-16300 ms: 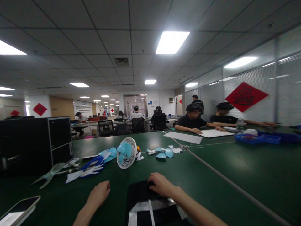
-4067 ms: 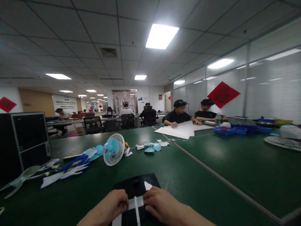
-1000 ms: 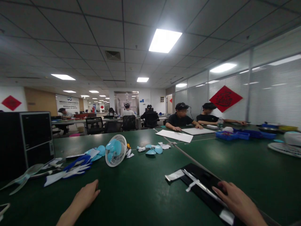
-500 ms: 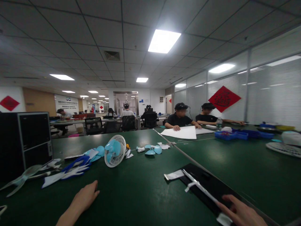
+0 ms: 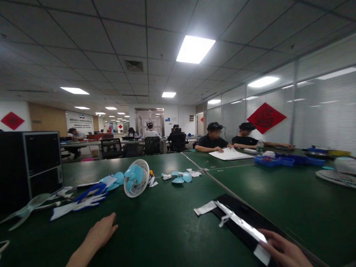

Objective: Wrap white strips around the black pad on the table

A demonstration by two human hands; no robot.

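My right hand is at the lower right, with thumb and fingertips closed on the near end of a shiny silver strip. The strip lies along a flat black panel on the table and catches the light. White paper-like tabs stick out at the panel's far end, and another white piece shows below my fingers. My left hand rests on the green tabletop, palm down, fingers loosely extended and holding nothing. Nearest to it are blue-and-white gloves.
A white fan guard with light-blue blades stands mid-table, with a loose blue fan blade beyond. A black computer case stands left. Across the table, a person handles white sheets. Blue trays lie right.
My right hand has shifted slightly left and closed on the silver strip, which now looks wider and brighter. My left hand stays put. The co-worker's white sheet has moved right.
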